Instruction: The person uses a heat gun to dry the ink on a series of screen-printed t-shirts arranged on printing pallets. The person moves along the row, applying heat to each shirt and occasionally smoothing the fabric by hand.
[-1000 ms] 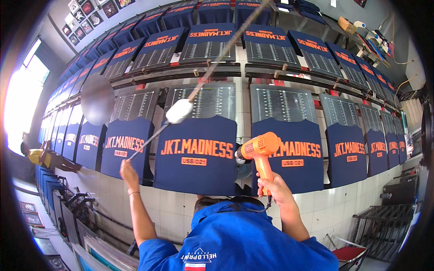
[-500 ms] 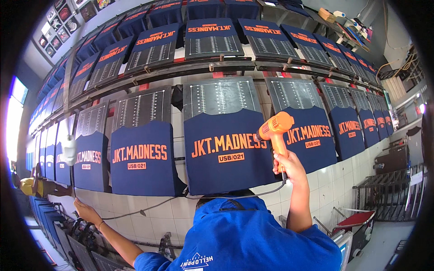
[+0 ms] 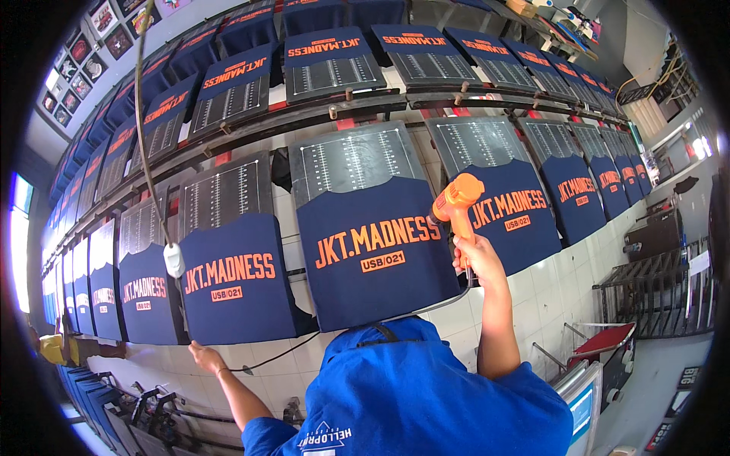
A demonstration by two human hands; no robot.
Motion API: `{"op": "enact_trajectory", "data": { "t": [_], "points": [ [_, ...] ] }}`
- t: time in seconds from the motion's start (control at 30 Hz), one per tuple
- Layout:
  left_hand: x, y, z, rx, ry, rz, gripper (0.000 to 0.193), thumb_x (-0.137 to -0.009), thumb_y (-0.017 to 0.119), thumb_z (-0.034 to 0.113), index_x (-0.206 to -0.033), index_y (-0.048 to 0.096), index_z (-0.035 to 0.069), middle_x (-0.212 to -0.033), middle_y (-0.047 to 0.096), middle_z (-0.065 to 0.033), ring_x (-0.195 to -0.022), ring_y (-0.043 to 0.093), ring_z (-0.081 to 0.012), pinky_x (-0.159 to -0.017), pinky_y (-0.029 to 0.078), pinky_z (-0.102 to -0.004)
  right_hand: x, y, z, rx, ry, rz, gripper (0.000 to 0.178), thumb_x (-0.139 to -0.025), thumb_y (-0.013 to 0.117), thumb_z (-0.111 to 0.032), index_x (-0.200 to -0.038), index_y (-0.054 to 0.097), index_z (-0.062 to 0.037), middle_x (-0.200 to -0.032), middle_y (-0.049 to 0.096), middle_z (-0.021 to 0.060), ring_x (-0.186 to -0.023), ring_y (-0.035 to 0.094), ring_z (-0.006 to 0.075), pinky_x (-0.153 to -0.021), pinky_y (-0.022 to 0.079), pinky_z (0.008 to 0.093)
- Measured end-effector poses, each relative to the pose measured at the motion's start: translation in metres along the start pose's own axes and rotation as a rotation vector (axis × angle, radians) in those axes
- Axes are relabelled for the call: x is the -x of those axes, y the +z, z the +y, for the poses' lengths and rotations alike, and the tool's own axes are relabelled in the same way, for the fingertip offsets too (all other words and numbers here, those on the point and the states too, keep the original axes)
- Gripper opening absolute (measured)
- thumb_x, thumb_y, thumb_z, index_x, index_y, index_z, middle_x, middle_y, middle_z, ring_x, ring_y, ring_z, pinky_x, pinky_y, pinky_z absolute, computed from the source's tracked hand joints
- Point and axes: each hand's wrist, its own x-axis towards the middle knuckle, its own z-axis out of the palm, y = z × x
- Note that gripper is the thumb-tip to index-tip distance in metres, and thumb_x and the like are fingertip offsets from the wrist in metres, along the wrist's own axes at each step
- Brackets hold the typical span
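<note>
My right hand (image 3: 482, 262) is wrapped round the grip of an orange heat gun (image 3: 458, 199). Its dark nozzle points left, over the right side of a navy T-shirt (image 3: 380, 292) with orange print, stretched on a black board (image 3: 357, 159) with white scale marks. From the grip a dark power cord (image 3: 285, 349) loops left, in front of the shirts. To the left, my left hand (image 3: 205, 357) is closed on the cord, below a white hanging socket (image 3: 174, 261). Beside that hand is the lower corner of another navy T-shirt (image 3: 239, 304).
More printed shirts on boards run both ways, and a second row (image 3: 334, 47) lies beyond a dark rail (image 3: 388, 99). A red folding chair (image 3: 604, 340) and a black metal rack (image 3: 654, 285) stand at right. A person in yellow (image 3: 53, 349) is at far left.
My left hand has moved right and the hanging socket has swung right with it. The heat gun has shifted slightly up and left, its nozzle still at the middle shirt's right side.
</note>
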Motion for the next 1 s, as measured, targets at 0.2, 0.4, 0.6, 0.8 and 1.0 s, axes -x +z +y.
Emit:
{"op": "enact_trajectory", "data": {
  "t": [0.2, 0.4, 0.6, 0.8, 1.0],
  "points": [
    [0.031, 0.031, 0.031, -0.061, 0.049, 0.153, 0.043, -0.103, 0.035, 0.036, -0.119, 0.053, 0.000, -0.111, 0.061, -0.0222, -0.100, 0.059, -0.0398, -0.082, 0.050, -0.0472, 0.001, 0.007, -0.004, 0.015, 0.001, 0.020, 0.021, -0.090, 0.061, -0.021, -0.092, 0.055, -0.0010, -0.070, 0.054, 0.0038, -0.055, 0.059, 0.0136, -0.049, 0.049, 0.0268],
    [0.051, 0.049, 0.069, -0.130, -0.129, 0.166, 0.049, -0.101, 0.040, 0.038, -0.135, 0.040, 0.002, -0.123, 0.047, -0.0223, -0.101, 0.058, -0.0404, -0.085, 0.050, -0.0460, -0.002, 0.004, -0.004, 0.013, 0.013, -0.009, 0.020, -0.090, 0.061, -0.020, -0.092, 0.055, -0.0014, -0.070, 0.055, 0.0038, -0.055, 0.059, 0.0135, -0.049, 0.049, 0.0267],
    [0.065, 0.073, 0.063, -0.284, -0.112, 0.246, 0.040, -0.099, 0.046, 0.030, -0.133, 0.046, 0.007, -0.126, 0.047, -0.0172, -0.108, 0.054, -0.0363, -0.089, 0.047, -0.0460, -0.009, 0.004, -0.007, 0.006, 0.009, -0.059, 0.017, -0.089, 0.061, -0.019, -0.091, 0.055, -0.0032, -0.069, 0.055, 0.0029, -0.054, 0.059, 0.0124, -0.049, 0.050, 0.0258],
    [0.069, 0.076, 0.073, -0.321, -0.242, 0.277, 0.036, -0.098, 0.048, 0.028, -0.132, 0.050, 0.017, -0.136, 0.043, -0.0116, -0.117, 0.049, -0.0336, -0.094, 0.044, -0.0473, -0.007, 0.000, -0.004, 0.051, -0.013, -0.088, 0.018, -0.090, 0.062, -0.020, -0.088, 0.054, -0.0039, -0.068, 0.055, 0.0030, -0.054, 0.059, 0.0130, -0.049, 0.049, 0.0255],
    [0.069, 0.079, 0.066, -0.146, -0.269, 0.303, 0.044, -0.098, 0.045, 0.023, -0.140, 0.040, 0.011, -0.137, 0.042, -0.0174, -0.119, 0.048, -0.0362, -0.099, 0.042, -0.0472, 0.008, -0.006, 0.000, 0.103, 0.014, -0.038, 0.017, -0.089, 0.061, -0.018, -0.089, 0.054, -0.0025, -0.068, 0.054, 0.0024, -0.053, 0.059, 0.0128, -0.047, 0.047, 0.0253]
  ]
}}
